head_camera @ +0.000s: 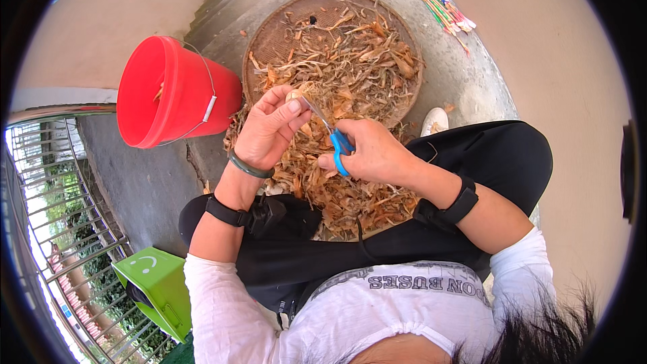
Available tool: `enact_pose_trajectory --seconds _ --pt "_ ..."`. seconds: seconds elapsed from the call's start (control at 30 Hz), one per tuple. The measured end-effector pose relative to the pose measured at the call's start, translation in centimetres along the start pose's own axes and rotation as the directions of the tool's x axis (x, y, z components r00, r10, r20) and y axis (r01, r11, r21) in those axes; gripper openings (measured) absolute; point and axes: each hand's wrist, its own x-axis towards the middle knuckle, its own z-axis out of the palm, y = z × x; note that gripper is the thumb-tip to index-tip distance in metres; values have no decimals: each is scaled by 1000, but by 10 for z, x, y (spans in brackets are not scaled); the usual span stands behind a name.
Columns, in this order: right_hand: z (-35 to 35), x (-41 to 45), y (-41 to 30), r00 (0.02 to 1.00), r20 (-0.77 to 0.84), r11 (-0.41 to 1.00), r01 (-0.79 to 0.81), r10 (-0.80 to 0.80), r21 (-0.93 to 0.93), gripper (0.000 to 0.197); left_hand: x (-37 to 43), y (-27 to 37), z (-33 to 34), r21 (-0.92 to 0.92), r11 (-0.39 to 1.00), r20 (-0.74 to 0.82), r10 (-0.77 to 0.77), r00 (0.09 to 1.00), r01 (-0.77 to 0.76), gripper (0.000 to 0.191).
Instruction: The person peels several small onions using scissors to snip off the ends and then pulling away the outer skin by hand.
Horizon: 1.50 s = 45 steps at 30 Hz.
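My left hand (273, 121), with a dark green bangle at the wrist, pinches a small pale bulb (294, 95) with stringy roots, perhaps garlic or onion. Most of the bulb is hidden by the fingers. In my right hand (374, 151) is a pair of scissors with blue handles (341, 149). Their metal blades (317, 110) reach up to the bulb beside my left fingertips. Below both hands spreads a heap of dry brown husks and stalks (349, 197). Beyond it lies a round woven bamboo tray (270, 38), strewn with more dry husks and stalks.
A red plastic bucket (202, 88) with a wire handle stands tilted-looking to the left, some pale pieces inside. At lower left are a green bin (159, 273) and metal railings (65, 202). Colourful thin sticks (437, 5) lie at the upper right, near a wall.
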Motion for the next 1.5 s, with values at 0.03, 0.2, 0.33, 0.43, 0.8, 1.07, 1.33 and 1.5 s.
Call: enact_pose_trajectory --seconds 0.03,0.2,0.33,0.43,0.8,1.07,1.33,1.5 --pt "-2 -1 -4 1000 -17 1000 -7 6 -25 46 0 0 1 7 1000 -12 -16 1000 16 21" --pt "-7 -2 -9 999 -45 999 -13 11 -51 44 -1 2 4 100 995 18 -29 999 28 19" --pt "-10 -1 -10 997 -72 975 -1 -15 -221 42 -3 3 1 119 992 -19 -44 999 46 19" --pt "-11 -1 -7 995 -76 961 39 -62 -273 39 -4 6 -2 130 990 -1 -60 998 59 20" --pt "-3 2 -6 988 3 886 -138 152 443 37 0 8 -3 78 997 85 -22 996 16 32" --pt "-5 1 -7 1000 -19 997 22 -24 -73 46 2 9 -3 43 999 69 -28 997 25 29" --pt "-6 1 -4 996 59 983 -72 63 168 40 0 6 5 209 972 36 -121 992 110 33" --pt "-10 5 -5 971 97 858 -240 221 453 30 3 5 -4 49 985 136 -172 976 166 34"
